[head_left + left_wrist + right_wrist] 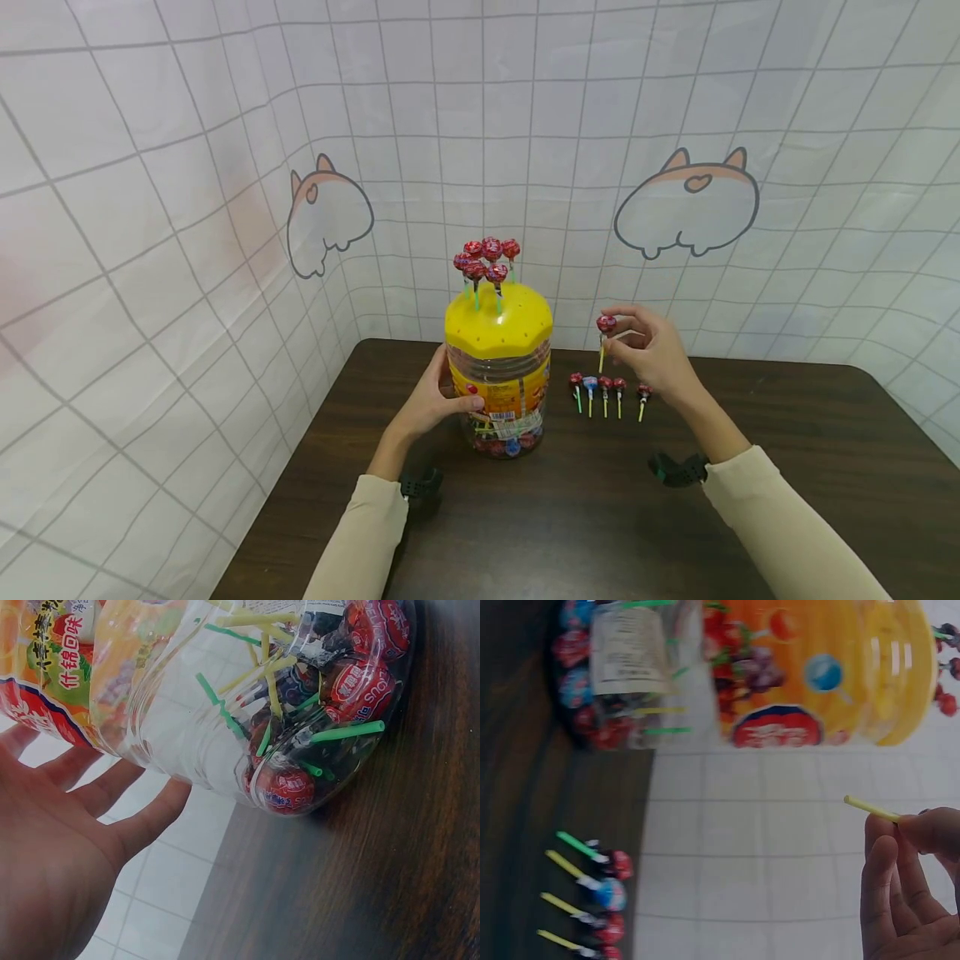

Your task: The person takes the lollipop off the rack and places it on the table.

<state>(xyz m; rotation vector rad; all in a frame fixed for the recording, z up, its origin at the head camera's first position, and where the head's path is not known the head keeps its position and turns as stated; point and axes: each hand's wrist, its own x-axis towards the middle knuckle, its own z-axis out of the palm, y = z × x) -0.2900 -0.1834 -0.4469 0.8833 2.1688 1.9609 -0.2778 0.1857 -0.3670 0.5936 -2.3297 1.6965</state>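
A clear plastic jar (501,392) with a yellow lid (498,321) stands upright on the table. Several red-wrapped lollipops (491,248) stick up from holes in the lid, sticks down. My left hand (431,404) holds the jar's left side, thumb across the label at the front, the other fingers mostly hidden behind it. In the left wrist view, more lollipops (358,690) lie in the jar's bottom. Right of the jar and above the table, my right hand (648,348) pinches a red lollipop (606,323), its yellow stick (870,808) pointing down.
Several lollipops lie in a row on the dark wooden table (555,525), below my right hand; one has a blue wrapper (590,384), and a red one (644,392) lies a little apart at the right. A white gridded curtain (480,108) hangs behind the table and along its left side.
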